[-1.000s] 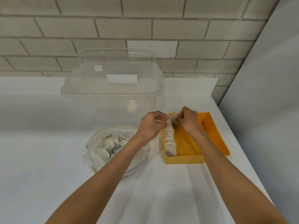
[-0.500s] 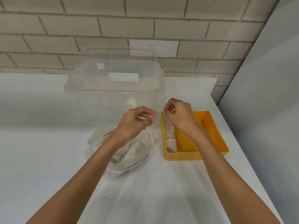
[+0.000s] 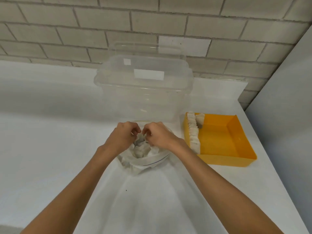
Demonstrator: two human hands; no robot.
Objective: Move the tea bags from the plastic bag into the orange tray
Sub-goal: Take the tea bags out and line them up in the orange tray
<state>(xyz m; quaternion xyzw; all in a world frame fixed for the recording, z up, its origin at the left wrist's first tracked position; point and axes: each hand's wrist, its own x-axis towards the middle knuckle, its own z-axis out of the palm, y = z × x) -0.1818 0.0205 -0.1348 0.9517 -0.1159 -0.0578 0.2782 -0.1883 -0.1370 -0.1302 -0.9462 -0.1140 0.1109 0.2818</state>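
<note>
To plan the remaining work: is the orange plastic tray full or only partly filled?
Partly filled. White tea bags line the left wall of the orange plastic tray; most of its floor is bare orange.

ahead of you stands a wall of pale grey-beige bricks (image 3: 81, 31) with darker mortar lines, one brick (image 3: 184, 48) near the middle whiter than the rest. a plain smooth light grey panel (image 3: 287, 107) closes off your right, and a flat matt white tabletop (image 3: 42, 149) under soft, even light meets both.
</note>
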